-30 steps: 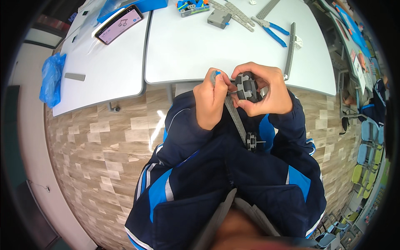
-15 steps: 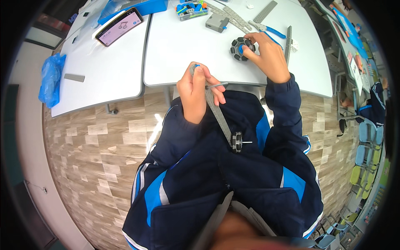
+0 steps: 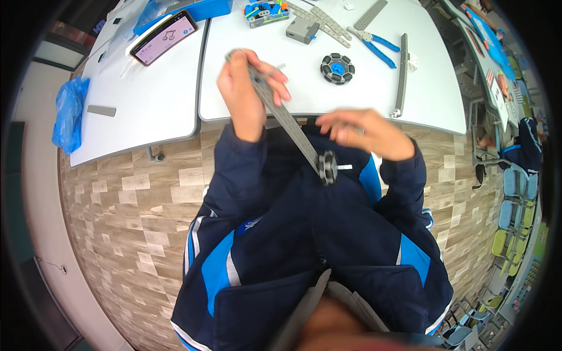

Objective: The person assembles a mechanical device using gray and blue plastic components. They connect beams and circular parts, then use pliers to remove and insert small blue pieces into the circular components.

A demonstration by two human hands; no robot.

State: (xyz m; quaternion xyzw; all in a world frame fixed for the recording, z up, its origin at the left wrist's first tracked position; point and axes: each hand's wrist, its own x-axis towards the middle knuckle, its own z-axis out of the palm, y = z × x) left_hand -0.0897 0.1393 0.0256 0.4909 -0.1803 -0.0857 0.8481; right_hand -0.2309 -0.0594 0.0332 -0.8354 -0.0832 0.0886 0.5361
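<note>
My left hand (image 3: 243, 96) is closed round the upper part of a long grey perforated beam (image 3: 291, 128), which slants down toward my lap. A short light rod (image 3: 276, 69) sticks out near its upper end. At the lower end sits a small dark wheel (image 3: 328, 167), with a pale axle (image 3: 344, 167) pointing right. Over the table's front edge hovers my right hand (image 3: 374, 133), slightly blurred, its fingers stretched to the left and the thumb apart; a greyish patch between them is unclear. The black-and-grey roller wheel with a blue hub (image 3: 337, 69) lies on the table, untouched.
Blue-handled pliers (image 3: 377, 47), a grey bar (image 3: 403, 76), grey perforated strips (image 3: 331, 26), a grey box-shaped block (image 3: 302, 30) and a parts box (image 3: 264, 14) lie farther back. A phone (image 3: 164, 37) stands on the left table beside a blue plastic bag (image 3: 70, 114).
My right hand has left the roller wheel and come nearer, over the table edge. My left hand has moved left and away from me with the beam; its lower wheel has risen off my lap.
</note>
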